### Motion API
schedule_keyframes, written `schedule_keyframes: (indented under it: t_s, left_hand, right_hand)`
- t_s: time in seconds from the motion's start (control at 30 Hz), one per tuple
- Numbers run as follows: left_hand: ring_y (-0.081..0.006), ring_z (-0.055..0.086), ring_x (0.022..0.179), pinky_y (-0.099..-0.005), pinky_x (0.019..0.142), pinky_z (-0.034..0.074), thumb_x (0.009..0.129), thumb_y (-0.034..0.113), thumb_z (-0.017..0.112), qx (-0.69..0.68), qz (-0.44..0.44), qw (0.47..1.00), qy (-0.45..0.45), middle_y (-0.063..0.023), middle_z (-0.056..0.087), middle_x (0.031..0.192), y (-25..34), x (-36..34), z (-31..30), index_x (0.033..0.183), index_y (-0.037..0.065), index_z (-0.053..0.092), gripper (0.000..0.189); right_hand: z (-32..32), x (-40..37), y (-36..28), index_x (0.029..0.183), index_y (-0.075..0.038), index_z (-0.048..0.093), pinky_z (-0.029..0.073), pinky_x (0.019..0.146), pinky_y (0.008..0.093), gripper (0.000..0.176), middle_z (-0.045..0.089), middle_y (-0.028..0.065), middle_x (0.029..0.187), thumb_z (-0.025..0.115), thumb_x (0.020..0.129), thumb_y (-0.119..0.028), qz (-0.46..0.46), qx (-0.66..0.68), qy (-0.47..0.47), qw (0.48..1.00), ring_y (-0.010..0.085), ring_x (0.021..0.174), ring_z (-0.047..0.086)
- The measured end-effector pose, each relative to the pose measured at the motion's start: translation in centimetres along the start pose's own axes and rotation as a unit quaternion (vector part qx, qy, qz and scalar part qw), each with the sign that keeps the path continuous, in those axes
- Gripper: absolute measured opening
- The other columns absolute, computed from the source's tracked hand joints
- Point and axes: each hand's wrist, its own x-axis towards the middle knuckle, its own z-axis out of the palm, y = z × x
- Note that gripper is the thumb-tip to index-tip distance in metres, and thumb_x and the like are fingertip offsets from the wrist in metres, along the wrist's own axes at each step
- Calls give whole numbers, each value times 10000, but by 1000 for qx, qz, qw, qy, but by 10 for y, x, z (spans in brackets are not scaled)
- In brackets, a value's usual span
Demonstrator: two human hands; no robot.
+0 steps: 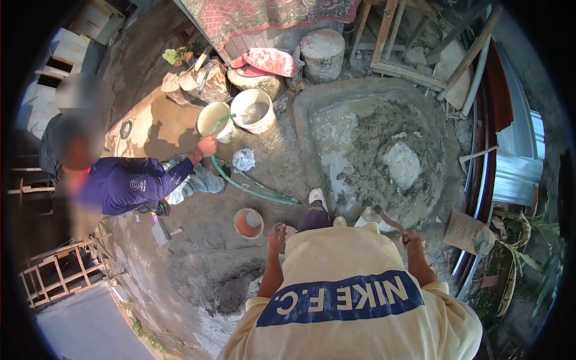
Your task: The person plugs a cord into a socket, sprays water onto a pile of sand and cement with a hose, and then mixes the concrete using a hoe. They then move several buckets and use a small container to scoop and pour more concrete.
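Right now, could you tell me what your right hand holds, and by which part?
The right hand grips a wooden tool handle near its free end; the tool's head is hidden.

A hose [252, 186] end sits in a bucket [211, 123] left of the mortar pile [372, 144]; a small pail [248, 223] stands nearer.

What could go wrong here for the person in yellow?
The green rubber hose lies on the ground by the white shoe; a foot might catch it.
The small orange plastic bucket stands near the left hand; a step could tip it.
The right hand grips a dark tool handle; a swing may splash wet grey cement.
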Motion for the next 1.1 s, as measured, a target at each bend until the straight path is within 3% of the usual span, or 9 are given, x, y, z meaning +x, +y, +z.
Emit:
schedule_keyframes:
  t_s: [0.1, 0.17, 0.27, 0.47, 0.53, 0.8, 0.87, 0.93, 1.1]
  left_hand:
    - [-147, 640, 679, -272, 528, 493, 882, 367, 601, -18, 8, 1000, 7, -99, 659, 868, 38, 15, -2, 1140, -44, 564, 486]
    - [-139, 637, 701, -258, 550, 494, 891, 363, 594, -21, -2, 1000, 6, -102, 652, 877, 56, 23, -7, 1143, -47, 560, 482]
    - [-125, 622, 728, -248, 604, 494, 905, 329, 583, -9, -8, 1000, 2, -98, 649, 888, 67, 37, -13, 1152, -52, 552, 455]
    - [-144, 608, 767, -264, 658, 491, 917, 284, 576, -39, -1, 999, 18, -104, 644, 916, 104, 83, -12, 1170, -55, 540, 424]
    - [-158, 616, 774, -270, 667, 492, 915, 285, 579, -5, 8, 1000, 24, -112, 644, 919, 127, 109, -9, 1174, -57, 537, 430]
    - [-161, 615, 821, -273, 713, 487, 919, 284, 581, 46, 132, 990, -30, -122, 642, 963, 308, 267, 5, 1183, -66, 526, 441]
    - [-149, 600, 872, -266, 742, 481, 912, 285, 595, 41, 117, 988, -93, -118, 627, 1034, 365, 323, 7, 1210, -58, 507, 463]
    - [-143, 582, 901, -257, 788, 468, 913, 251, 596, 4, 198, 970, -144, -108, 612, 1064, 409, 372, 21, 1229, -46, 491, 447]
    - [-126, 559, 947, -243, 843, 444, 914, 226, 591, 76, 168, 945, -271, -101, 603, 1084, 514, 449, 94, 1227, -52, 485, 432]
  right_hand:
    - [28, -3, -28, 729, -75, 539, 467, 433, 273, 125, 403, -8, 525, 633, 805, -107, -40, 70, -93, 992, 123, 435, 436]
    - [25, 52, -33, 708, -74, 530, 475, 446, 254, 121, 402, -13, 509, 597, 808, -79, 66, 212, -91, 971, 127, 411, 423]
    - [54, 46, -61, 707, -63, 515, 502, 472, 253, 131, 413, -10, 519, 552, 833, -68, 57, 365, 21, 929, 133, 431, 434]
    - [120, 48, -135, 746, -3, 496, 530, 501, 263, 106, 463, 27, 559, 484, 851, -12, 36, 444, 11, 895, 160, 517, 506]
    - [155, 55, -167, 688, -38, 488, 523, 466, 260, 184, 449, 27, 498, 432, 864, -41, 78, 470, 35, 878, 156, 425, 463]
    - [261, 117, -241, 659, -36, 525, 537, 471, 325, 174, 493, 55, 556, 442, 803, 16, 193, 729, 98, 649, 182, 459, 502]
    - [289, 124, -231, 705, -21, 542, 540, 471, 327, 148, 507, 66, 570, 446, 815, 7, 142, 723, 65, 673, 194, 494, 530]
    - [302, 142, -205, 726, 7, 529, 528, 488, 319, 152, 528, 83, 604, 419, 828, 30, 42, 680, 5, 732, 199, 511, 537]
    - [357, 86, -252, 682, -27, 454, 488, 459, 287, 168, 476, 64, 560, 436, 841, 25, 5, 731, -17, 683, 181, 461, 476]
